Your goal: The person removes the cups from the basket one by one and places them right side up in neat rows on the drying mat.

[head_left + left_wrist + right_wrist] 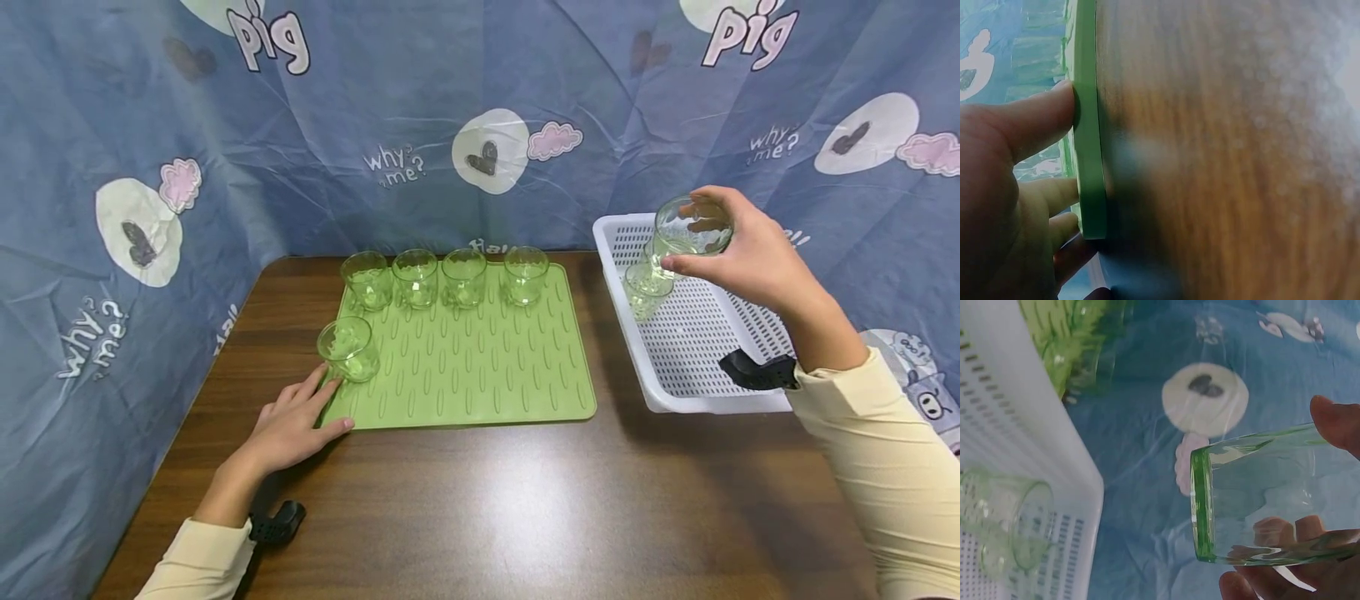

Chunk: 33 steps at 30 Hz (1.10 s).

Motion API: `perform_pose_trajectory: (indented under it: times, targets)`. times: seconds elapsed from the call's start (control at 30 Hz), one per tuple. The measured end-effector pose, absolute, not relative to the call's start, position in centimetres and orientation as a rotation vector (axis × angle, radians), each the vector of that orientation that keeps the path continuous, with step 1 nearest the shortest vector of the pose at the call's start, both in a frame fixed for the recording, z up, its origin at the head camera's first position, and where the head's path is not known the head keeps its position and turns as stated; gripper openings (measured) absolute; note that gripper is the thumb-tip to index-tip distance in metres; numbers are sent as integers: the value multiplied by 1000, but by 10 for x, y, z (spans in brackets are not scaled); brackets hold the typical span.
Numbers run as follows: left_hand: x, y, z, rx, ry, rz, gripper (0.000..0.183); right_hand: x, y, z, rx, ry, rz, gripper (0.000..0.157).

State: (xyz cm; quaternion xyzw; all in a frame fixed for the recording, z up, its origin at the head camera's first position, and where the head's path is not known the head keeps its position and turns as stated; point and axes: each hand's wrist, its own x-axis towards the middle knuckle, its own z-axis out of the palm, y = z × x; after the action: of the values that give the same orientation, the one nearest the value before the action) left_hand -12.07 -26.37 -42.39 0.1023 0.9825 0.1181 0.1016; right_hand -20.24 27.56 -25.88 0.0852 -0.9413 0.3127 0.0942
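Note:
My right hand (pixel 757 246) grips a clear, green-tinted drinking glass (pixel 693 225) above the left back part of a white plastic basket (pixel 637 354). In the right wrist view the held glass (pixel 1260 494) is sideways, thumb on one side and fingers on the other. Below it, green-tinted glassware (pixel 647 292) sits inside the basket; overlap hides how many pieces. My left hand (pixel 292 425) rests at the front left corner of a green ridged mat (pixel 465 367), thumb against the front edge. Just beyond its fingertips stands one glass (pixel 350 350) on the mat.
Several similar glasses stand in a row along the mat's back edge, one of them (pixel 525 277) toward the right. Mat and basket are on a brown wooden table (pixel 450 500). A blue printed cloth (pixel 525 67) hangs behind the table and along its left side.

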Motion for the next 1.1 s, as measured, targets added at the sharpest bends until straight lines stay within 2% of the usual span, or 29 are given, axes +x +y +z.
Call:
perform_pose_trajectory:
  times: [0.3,0.8,1.1]
  targets:
    - [-120,-264,-427,299,2907,356,79,-197,241,-269,449,-2729,973,79]
    - [-123,-262,-423,289,2907,344,80,-177,168,-268,711,-2833,968,90]
    - [-121,-263,-423,288,2895,352,80,-178,124,-274,871,-2756,1071,87]
